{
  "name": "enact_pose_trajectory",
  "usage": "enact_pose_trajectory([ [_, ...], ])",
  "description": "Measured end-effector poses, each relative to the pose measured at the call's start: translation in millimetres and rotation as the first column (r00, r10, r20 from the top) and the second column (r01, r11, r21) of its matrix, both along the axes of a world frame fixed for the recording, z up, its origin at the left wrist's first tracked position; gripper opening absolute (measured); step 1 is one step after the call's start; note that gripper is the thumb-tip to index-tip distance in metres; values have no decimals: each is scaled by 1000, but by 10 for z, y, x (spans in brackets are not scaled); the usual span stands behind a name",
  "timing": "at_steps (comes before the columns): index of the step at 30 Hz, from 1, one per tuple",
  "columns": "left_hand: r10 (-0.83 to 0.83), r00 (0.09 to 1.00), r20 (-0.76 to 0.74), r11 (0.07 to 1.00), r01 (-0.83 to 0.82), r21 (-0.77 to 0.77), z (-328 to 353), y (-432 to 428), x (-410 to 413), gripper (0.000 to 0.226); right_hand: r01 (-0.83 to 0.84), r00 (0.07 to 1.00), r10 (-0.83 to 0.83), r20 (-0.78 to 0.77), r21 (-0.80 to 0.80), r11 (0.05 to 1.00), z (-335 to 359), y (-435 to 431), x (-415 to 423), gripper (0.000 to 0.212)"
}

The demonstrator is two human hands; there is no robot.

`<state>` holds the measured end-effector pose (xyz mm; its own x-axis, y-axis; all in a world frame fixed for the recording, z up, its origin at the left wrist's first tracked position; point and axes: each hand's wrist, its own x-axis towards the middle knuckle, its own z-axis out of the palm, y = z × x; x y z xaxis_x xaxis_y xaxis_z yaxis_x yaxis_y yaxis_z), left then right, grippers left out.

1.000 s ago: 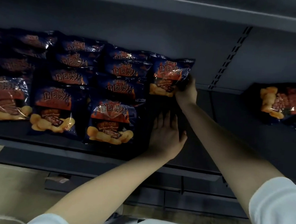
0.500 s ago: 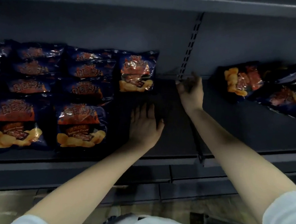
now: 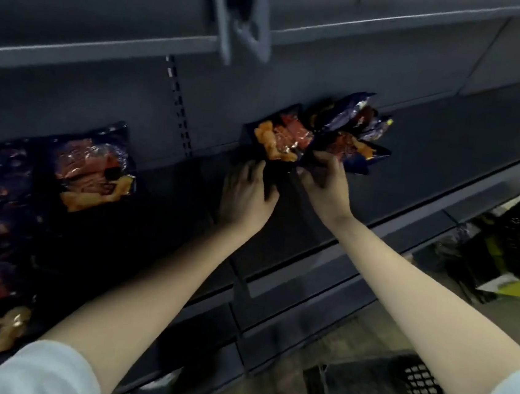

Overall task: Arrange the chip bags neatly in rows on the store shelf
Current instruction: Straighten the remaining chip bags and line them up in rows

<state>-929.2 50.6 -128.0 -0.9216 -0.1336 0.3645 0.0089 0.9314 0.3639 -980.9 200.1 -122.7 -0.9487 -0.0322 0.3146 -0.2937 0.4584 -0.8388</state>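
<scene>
Right grip (image 3: pixel 327 188) pinches chip bags (image 3: pixel 285 140) at near edge — left grip (image 3: pixel 246 192) spread beside.

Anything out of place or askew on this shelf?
Yes: the loose chip bags right of the slotted upright lie heaped and overlapping at mixed angles, unlike the flat rows at left.

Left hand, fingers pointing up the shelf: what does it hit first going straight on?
The loose chip bag just beyond the left hand; they may already touch, blur hides it.
</scene>
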Motion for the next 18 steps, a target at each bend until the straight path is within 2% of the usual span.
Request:
enact_pose_trajectory([
  [4,-182,980,-86,983,178,-45,111,425,-425,55,87,995,-88,-47,-16,996,65,498,-49,39],
  [8,-277,960,44,940,281,-194,207,763,-779,80,156,988,-156,1,-41,987,123,946,-44,40],
  [11,-321,935,151,861,354,-364,221,1004,-986,86,181,983,-181,38,2,983,110,1291,-5,41],
  [14,-300,932,203,832,360,-423,186,1190,-1117,73,175,981,-180,71,76,982,48,1528,39,42],
  [18,-235,960,151,862,278,-425,129,1319,-1156,51,134,984,-144,103,98,986,-21,1647,111,43],
])
